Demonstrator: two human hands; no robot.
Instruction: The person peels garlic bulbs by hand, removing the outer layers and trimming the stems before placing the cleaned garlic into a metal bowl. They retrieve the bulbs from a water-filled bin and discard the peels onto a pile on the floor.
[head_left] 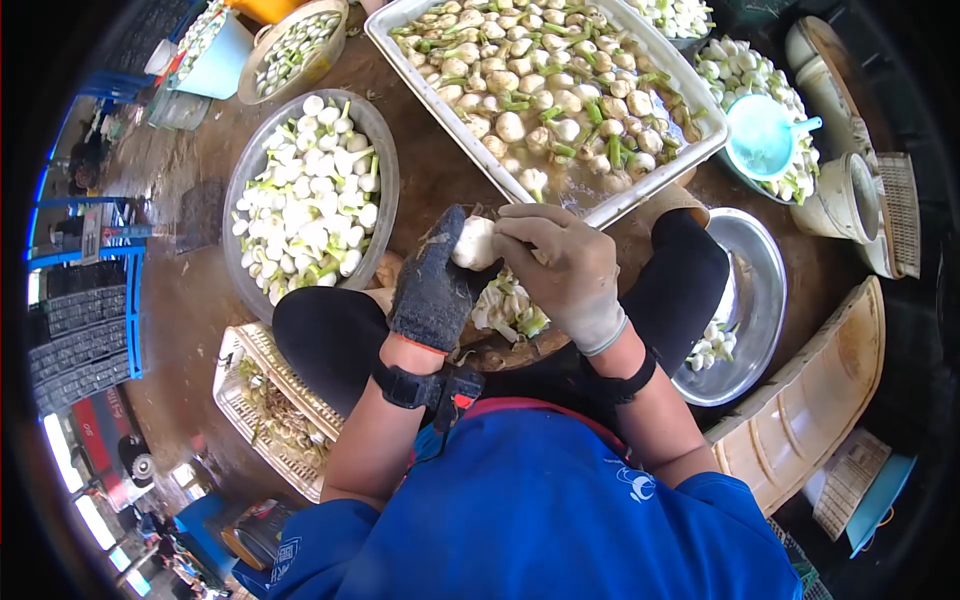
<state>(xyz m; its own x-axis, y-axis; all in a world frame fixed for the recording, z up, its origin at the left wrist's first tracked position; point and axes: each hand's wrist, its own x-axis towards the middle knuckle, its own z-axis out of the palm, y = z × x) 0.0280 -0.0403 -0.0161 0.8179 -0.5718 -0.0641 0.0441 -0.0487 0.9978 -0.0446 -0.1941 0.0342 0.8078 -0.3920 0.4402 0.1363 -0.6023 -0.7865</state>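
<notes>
My left hand [436,280], in a dark grey glove, is closed around a white garlic bulb [475,244], thumb pointing up along its side. My right hand [563,268], in a pale glove, has its fingers curled in against the right side of that bulb. Whether those fingers also hold a small blade is hidden. Below both hands, between my knees, lies a heap of pale peelings [507,305]. Just beyond them stands a white tray [440,110] of unpeeled, brownish bulbs with green stems, sitting in murky water.
At left is a round tub [386,200] full of clean white bulbs. A steel basin [770,300] with a few bulbs stands at right. A cream basket [240,385] holds scraps. Behind at right, a blue dipper [760,137] rests on more bulbs, near a curved cream trough [815,390].
</notes>
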